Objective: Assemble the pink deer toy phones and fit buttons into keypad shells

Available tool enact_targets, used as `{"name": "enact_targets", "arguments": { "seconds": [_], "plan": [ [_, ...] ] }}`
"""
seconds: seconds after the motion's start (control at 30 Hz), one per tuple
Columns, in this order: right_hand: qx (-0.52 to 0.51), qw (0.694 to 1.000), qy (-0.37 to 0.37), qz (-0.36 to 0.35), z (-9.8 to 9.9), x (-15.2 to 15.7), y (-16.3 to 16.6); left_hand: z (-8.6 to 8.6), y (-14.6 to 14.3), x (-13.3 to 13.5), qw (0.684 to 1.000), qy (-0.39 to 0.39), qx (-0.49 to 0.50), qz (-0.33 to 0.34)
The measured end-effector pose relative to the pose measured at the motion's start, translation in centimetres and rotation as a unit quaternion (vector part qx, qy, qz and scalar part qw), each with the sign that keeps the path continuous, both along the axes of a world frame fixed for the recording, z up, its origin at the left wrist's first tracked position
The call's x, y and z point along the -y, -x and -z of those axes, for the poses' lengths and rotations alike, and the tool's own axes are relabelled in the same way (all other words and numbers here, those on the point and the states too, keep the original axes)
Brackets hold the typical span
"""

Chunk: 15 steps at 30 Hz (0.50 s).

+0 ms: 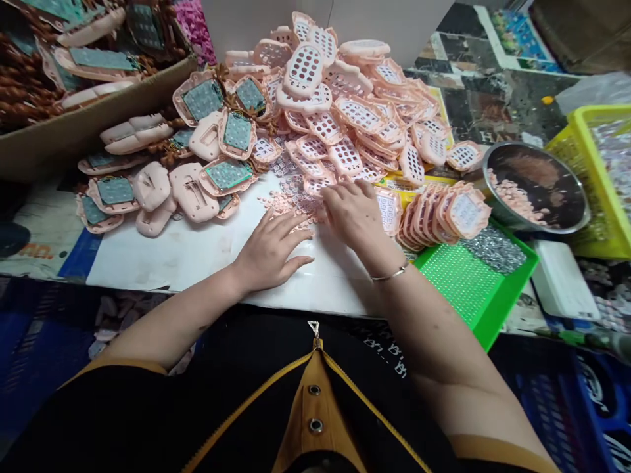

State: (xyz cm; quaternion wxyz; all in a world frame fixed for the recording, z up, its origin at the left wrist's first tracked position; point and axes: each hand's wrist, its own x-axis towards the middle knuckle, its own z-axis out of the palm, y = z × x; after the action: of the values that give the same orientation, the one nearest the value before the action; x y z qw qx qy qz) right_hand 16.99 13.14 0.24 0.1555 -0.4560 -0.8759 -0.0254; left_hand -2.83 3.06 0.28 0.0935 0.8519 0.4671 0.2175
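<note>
On the white work surface (236, 253), my left hand (269, 253) lies palm down with its fingers spread, at the near edge of a scatter of small pink button pieces (283, 202). My right hand (352, 213) is at the right side of these pieces, fingers curled downward and bunched; whatever may be under its fingertips is hidden. Just beyond both hands rises a heap of pink plastic shells with rows of holes (345, 154). Small pale translucent pieces (290, 172) lie between the heap and the pink pieces.
Pink housings with circuit boards (236, 131) lie to the left, near a filled cardboard box (93, 118). To the right are a row of stacked shells (444, 213), a green tray (453, 279) of small metal parts, a metal bowl (557, 190) and a yellow basket (606, 197).
</note>
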Motion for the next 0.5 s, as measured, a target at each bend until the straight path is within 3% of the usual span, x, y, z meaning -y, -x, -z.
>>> {"name": "enact_targets", "arguments": {
  "seconds": [0.07, 0.1, 0.2, 0.27, 0.37, 0.5],
  "plan": [
    [-0.161, 0.985, 0.043, 0.044, -0.5, -0.5, -0.6, 0.8, 0.8, 0.0, 0.999, -0.021, 0.033, -0.027],
    [-0.266, 0.958, 0.076, 0.068, -0.8, -0.7, -1.0, 1.2, 1.0, -0.1, 0.998, -0.033, 0.048, -0.035],
    [-0.518, 0.832, 0.161, 0.119, -1.3, -1.3, -2.2, 2.0, 1.1, -0.4, 0.993, -0.06, 0.087, -0.048],
    [-0.583, 0.779, 0.194, 0.126, -1.2, -1.5, -2.7, 2.3, 0.9, -0.5, 0.991, -0.069, 0.104, -0.048],
    [-0.624, 0.736, 0.232, 0.121, -0.6, -0.3, -2.3, 2.3, 0.7, -0.5, 0.988, -0.086, 0.122, -0.049],
    [-0.652, 0.697, 0.287, 0.086, -0.6, 4.5, 0.6, 2.4, 0.0, -0.1, 0.977, -0.165, 0.124, -0.058]
  ]
}}
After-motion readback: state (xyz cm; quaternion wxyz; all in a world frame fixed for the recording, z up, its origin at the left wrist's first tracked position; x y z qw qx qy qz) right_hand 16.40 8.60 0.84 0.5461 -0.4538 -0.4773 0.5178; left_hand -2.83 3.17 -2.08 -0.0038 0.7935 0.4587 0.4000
